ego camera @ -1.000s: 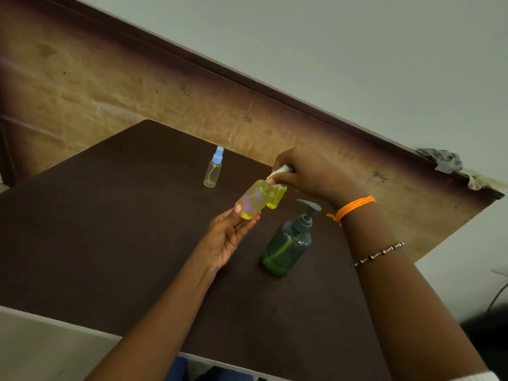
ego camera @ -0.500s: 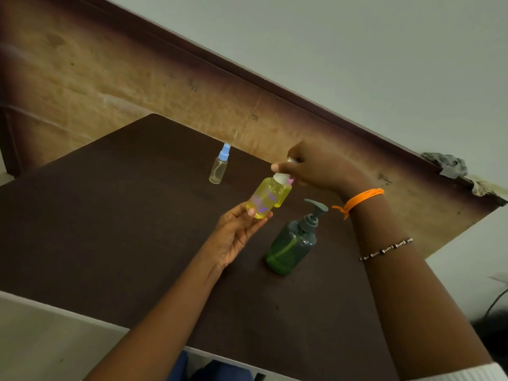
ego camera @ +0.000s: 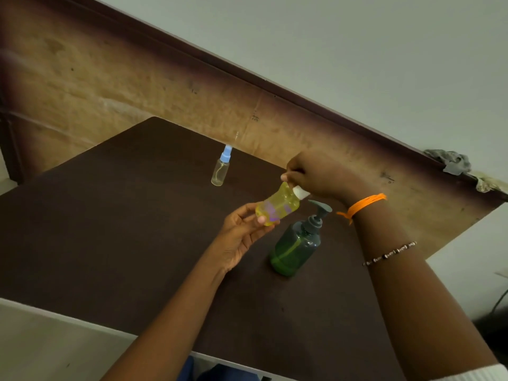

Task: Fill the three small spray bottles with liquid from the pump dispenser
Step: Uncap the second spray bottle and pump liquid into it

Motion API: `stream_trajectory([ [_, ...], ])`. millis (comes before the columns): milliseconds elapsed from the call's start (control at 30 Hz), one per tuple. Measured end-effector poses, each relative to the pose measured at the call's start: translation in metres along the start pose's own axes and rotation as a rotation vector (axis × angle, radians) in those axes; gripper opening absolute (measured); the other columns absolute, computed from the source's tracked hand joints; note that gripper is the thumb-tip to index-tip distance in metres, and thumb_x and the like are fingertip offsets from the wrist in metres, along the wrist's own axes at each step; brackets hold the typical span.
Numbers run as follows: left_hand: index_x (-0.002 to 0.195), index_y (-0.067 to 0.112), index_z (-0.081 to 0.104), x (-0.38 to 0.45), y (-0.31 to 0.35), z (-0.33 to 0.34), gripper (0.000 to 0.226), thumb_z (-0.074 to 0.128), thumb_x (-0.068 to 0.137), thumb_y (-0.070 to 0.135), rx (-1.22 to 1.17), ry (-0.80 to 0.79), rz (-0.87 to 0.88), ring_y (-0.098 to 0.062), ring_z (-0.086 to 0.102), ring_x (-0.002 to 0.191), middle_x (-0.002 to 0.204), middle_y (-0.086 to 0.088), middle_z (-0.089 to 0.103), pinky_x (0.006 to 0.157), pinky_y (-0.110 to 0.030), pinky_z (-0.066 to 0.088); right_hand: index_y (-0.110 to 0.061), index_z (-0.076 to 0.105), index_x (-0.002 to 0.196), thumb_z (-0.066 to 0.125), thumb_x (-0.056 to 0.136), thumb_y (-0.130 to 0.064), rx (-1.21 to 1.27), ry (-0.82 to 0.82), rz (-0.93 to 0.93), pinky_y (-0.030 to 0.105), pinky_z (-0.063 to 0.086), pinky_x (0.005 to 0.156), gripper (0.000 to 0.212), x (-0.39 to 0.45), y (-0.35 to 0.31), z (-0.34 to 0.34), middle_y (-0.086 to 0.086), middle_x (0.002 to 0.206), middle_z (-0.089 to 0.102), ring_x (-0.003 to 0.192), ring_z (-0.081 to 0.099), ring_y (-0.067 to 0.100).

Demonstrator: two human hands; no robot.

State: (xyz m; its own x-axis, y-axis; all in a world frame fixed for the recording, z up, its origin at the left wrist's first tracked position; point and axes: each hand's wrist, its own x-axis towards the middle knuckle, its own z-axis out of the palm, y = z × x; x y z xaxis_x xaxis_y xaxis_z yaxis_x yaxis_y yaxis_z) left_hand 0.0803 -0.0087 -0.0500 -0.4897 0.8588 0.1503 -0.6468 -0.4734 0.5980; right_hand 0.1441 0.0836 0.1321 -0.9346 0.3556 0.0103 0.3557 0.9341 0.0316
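Yellow liquid fills the small bottle (ego camera: 277, 206) that the person holds up above the dark brown counter (ego camera: 115, 229). It is tipped over to the side, with its white top (ego camera: 300, 193) pointing toward the right hand (ego camera: 319, 174). The right hand's fingers are curled round that white top and pinch it. The left hand (ego camera: 242, 235) is just below, palm up, and its fingertips and thumb hold the bottom end of the yellow bottle.

Just below the right hand stands the green pump dispenser (ego camera: 297, 243) on the counter. It has a grey pump head (ego camera: 319, 213) and some green liquid at the bottom. It is near the yellow bottle but not touching it.

Farther away, to the left of the right hand, a clear spray bottle (ego camera: 220, 170) with a blue top stands alone on the counter. It looks almost empty.

An orange string (ego camera: 362, 203) is tied round the right wrist, and a thin bead band (ego camera: 390, 253) sits lower on that arm. Behind the counter is a brown wooden board (ego camera: 137, 86), and a grey rag (ego camera: 450, 160) lies on its top edge, far to the right of the right hand.
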Motion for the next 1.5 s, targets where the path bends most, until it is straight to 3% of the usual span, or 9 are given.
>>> stream_trajectory([
  [133,0.100,0.000,0.061,-0.002,0.003,0.005,0.054,0.083,0.060,0.028,-0.085,0.013,-0.060,-0.016,0.071,0.076,0.083,-0.012,0.073,0.063,-0.019,0.055,-0.010,0.068,0.084,0.068,0.078,-0.038,0.532,0.027,-0.070,0.024,0.052,0.059,0.029,-0.012,0.017,-0.006,0.011,0.082,0.067,0.063,0.063,0.015],
  [267,0.090,-0.002,0.066,-0.003,0.006,0.006,0.080,0.095,0.025,0.034,-0.224,0.025,-0.148,-0.019,0.071,0.065,0.075,-0.018,0.070,0.053,-0.020,0.055,-0.009,0.065,0.092,0.068,0.081,-0.003,0.726,0.022,-0.195,0.016,0.050,0.060,0.013,-0.015,0.017,0.000,0.015,0.090,0.067,0.066,0.062,0.009],
  [467,0.092,0.005,0.052,-0.002,0.004,0.008,0.058,0.089,0.051,0.023,-0.014,0.026,0.068,-0.020,0.071,0.083,0.092,-0.014,0.070,0.071,-0.023,0.055,-0.019,0.057,0.069,0.070,0.083,-0.018,0.660,0.441,0.201,0.030,0.046,0.059,0.020,-0.011,-0.003,0.036,-0.003,0.062,0.057,0.059,0.055,0.011],
  [533,0.093,0.005,0.060,-0.007,0.010,0.012,0.058,0.088,0.052,0.036,0.002,-0.011,0.053,-0.018,0.070,0.080,0.088,-0.012,0.071,0.069,-0.023,0.055,-0.017,0.061,0.070,0.071,0.083,-0.024,0.781,0.504,0.211,0.028,0.042,0.056,0.018,-0.018,-0.008,0.033,0.000,0.063,0.058,0.057,0.052,0.012],
  [667,0.082,0.004,0.076,-0.021,0.037,0.021,0.036,0.078,0.063,0.035,-0.074,-0.097,-0.160,-0.018,0.069,0.066,0.081,-0.016,0.071,0.057,-0.022,0.056,-0.018,0.068,0.092,0.065,0.084,-0.021,1.182,0.279,0.011,0.015,0.039,0.061,0.009,-0.035,-0.006,0.021,-0.009,0.076,0.066,0.064,0.054,0.000],
  [833,0.091,-0.001,0.074,-0.031,0.051,0.027,0.059,0.093,0.043,0.027,-0.061,-0.225,-0.250,-0.027,0.071,0.085,0.097,-0.020,0.070,0.068,-0.027,0.058,-0.011,0.064,0.095,0.058,0.081,-0.018,1.517,0.212,-0.098,0.010,0.041,0.057,0.017,-0.036,-0.010,0.024,-0.006,0.077,0.071,0.068,0.061,0.000],
  [1067,0.103,0.001,0.062,-0.032,0.055,0.042,0.034,0.068,0.069,0.003,0.256,0.000,0.034,-0.019,0.067,0.091,0.090,-0.007,0.073,0.080,-0.023,0.055,-0.011,0.067,0.085,0.062,0.090,-0.016,1.260,0.478,0.100,0.013,0.043,0.058,0.008,-0.022,-0.026,0.027,-0.006,0.073,0.066,0.062,0.058,-0.002],
  [1267,0.096,0.010,0.063,-0.030,0.040,0.044,0.031,0.074,0.071,-0.003,0.612,0.267,0.270,0.004,0.065,0.074,0.086,0.004,0.069,0.065,-0.011,0.048,-0.005,0.068,0.094,0.065,0.089,-0.019,1.272,0.618,0.321,0.023,0.048,0.061,0.015,-0.011,-0.039,0.045,0.002,0.080,0.067,0.071,0.060,0.009],
  [1500,0.090,0.021,0.059,-0.012,0.043,0.012,0.043,0.079,0.064,-0.006,0.688,0.400,0.353,-0.007,0.067,0.085,0.093,0.001,0.069,0.072,-0.018,0.052,-0.010,0.064,0.105,0.069,0.085,-0.017,1.145,0.705,0.305,0.023,0.052,0.077,0.022,-0.002,-0.057,0.079,-0.007,0.089,0.064,0.086,0.062,0.005],
])
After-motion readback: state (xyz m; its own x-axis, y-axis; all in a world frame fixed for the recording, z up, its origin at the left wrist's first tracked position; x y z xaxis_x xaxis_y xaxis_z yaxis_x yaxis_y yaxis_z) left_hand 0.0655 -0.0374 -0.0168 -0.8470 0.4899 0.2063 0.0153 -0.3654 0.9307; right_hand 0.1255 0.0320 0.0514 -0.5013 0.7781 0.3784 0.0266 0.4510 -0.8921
